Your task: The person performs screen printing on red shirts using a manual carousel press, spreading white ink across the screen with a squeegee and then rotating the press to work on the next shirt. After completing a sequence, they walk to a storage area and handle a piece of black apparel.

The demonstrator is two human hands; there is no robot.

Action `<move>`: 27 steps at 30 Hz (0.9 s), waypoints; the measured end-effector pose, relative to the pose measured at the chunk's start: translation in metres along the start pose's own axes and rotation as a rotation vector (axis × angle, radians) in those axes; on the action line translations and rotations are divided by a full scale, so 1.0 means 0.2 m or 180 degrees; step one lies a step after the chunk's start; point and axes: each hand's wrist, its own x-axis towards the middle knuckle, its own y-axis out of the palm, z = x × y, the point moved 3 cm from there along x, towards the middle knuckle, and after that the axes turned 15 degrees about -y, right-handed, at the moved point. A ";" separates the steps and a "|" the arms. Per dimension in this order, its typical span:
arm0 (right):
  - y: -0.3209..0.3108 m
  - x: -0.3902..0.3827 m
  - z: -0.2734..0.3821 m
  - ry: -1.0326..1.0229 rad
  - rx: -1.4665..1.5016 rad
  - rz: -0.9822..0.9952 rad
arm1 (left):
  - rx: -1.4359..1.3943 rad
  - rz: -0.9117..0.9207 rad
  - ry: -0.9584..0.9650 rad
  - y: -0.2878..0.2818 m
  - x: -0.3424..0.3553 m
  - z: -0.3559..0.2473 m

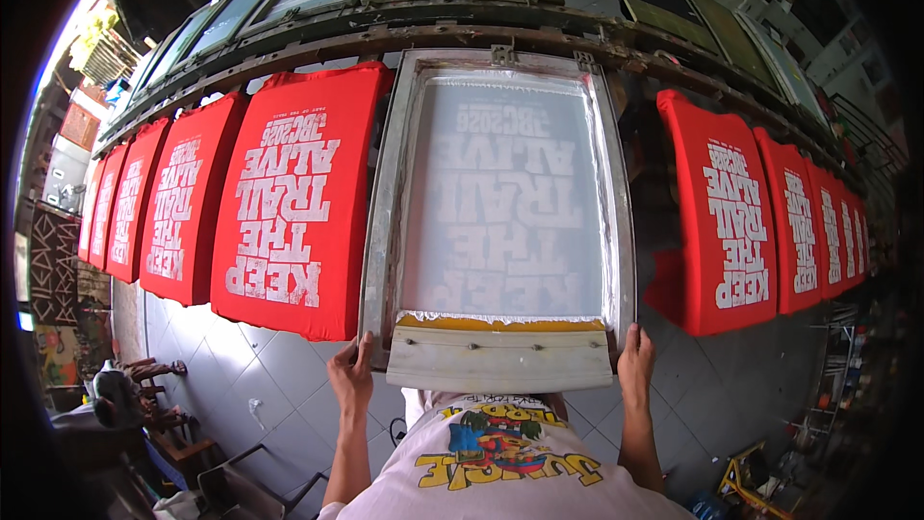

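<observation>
We hold the screen frame (pixel 500 202) by its near corners, left hand (pixel 351 371) and right hand (pixel 635 356) each closed on it (squeegee (pixel 499 358) resting at its near edge), red shirts (pixel 289 202) on both sides of it already printed.

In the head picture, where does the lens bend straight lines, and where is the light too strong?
Head view: the long rail above the red shirts curves strongly toward the rim; the corners go black; daylight at the upper left edge is overexposed; the screen frame and both hands, left and right, look sharp.
</observation>
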 end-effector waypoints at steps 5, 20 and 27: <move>-0.04 -0.01 0.08 -0.0041 -0.0003 0.0118 | 0.0140 0.0057 -0.0004 -0.02 0.02 0.02; 0.06 0.01 -0.07 -0.0108 -0.0012 -0.0089 | 0.0048 0.0085 0.0065 0.04 0.05 0.05; -0.05 0.12 -0.09 0.0016 -0.0470 0.0211 | 0.0190 0.0429 0.0298 -0.02 0.09 -0.09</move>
